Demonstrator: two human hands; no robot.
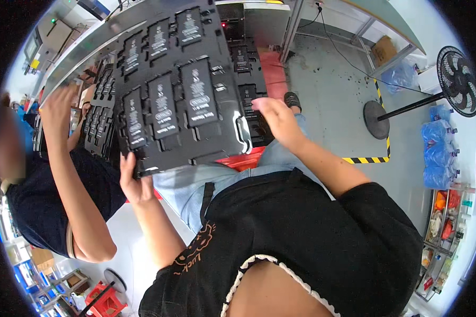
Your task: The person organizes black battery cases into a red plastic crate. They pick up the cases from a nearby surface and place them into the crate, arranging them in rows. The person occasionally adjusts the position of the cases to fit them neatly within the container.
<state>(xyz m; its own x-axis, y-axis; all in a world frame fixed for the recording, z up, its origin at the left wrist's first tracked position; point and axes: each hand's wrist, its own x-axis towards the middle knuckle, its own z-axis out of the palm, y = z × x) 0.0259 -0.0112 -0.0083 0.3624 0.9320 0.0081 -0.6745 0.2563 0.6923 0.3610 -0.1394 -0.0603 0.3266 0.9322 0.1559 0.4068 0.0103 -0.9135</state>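
A black plastic tray (217, 145) is tilted in front of me, with several flat, dark phone-type batteries (162, 105) lying in its recesses. My left hand (136, 182) grips its near left corner, thumb up at the edge and the other fingers partly hidden by the tray. My right hand (279, 122) is beside the tray's right edge, fingers stretched out, and I see nothing in it. Behind and below that edge, more black trays (256, 74) with similar batteries are partly covered by the held one.
At my left sits a co-worker in a dark shirt (63, 195), one hand (58, 105) raised near other battery trays (98, 124). A metal bench is ahead. To the right are a pedestal fan (458, 82), blue water jugs (438, 150) and a cable; a red stool (106, 301) is lower left.
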